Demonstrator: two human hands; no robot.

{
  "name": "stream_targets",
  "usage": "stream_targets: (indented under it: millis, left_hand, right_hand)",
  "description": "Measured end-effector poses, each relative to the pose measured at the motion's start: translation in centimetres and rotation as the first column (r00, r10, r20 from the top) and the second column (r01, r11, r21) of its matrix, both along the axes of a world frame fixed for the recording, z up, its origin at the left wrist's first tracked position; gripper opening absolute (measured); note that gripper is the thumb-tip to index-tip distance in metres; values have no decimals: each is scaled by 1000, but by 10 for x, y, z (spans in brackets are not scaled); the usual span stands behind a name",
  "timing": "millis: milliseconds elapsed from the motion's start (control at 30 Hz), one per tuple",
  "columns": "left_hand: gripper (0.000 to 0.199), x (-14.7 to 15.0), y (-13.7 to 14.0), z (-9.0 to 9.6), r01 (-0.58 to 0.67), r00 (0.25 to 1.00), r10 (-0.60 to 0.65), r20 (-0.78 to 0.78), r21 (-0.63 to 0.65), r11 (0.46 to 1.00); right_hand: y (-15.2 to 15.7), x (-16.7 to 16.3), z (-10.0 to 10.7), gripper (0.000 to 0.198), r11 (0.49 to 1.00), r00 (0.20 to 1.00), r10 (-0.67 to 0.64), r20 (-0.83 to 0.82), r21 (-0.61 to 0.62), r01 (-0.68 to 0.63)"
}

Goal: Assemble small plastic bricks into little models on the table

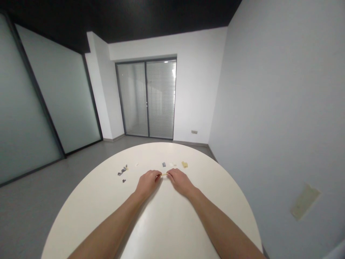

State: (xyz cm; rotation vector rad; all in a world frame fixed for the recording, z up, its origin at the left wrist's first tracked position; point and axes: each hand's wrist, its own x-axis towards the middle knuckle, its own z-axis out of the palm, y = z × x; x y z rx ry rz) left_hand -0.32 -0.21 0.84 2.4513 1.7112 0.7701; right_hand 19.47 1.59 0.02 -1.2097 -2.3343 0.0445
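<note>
Between my two hands stretches a thin, pale yellow strip (164,175), too small to tell its material. My left hand (148,181) is closed, its fingertips pinching the strip's left end. At the other end, my right hand (180,180) pinches the strip between thumb and fingers. Both hands are low over the white round table (167,223). Just beyond them lie a small grey piece (164,164), some whitish scraps (173,164) and a flat yellow piece (184,164).
On the table's left side lies a cluster of small dark grey pieces (123,170), with a separate dark piece (124,181) nearer me. A tiny white scrap (137,164) is right of the cluster. A pale wall (269,108) stands close on the right.
</note>
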Motion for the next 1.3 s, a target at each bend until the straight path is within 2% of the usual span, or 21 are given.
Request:
stream_targets:
  millis: [667,867,1300]
  left_hand:
    - [17,3,-5,7,-22,1000,22,0,10,1000]
    - [16,3,-7,9,-32,999,32,3,-17,999]
    - [14,3,-8,8,-2,1000,2,27,-8,1000]
  right_hand:
    - [-5,-1,6,28,1000,1000,-3,-10,-18,3]
    - [-9,-2,10,25,999,999,38,-38,-11,-39]
    - [-10,-6,9,21,999,999,-35,-26,25,36]
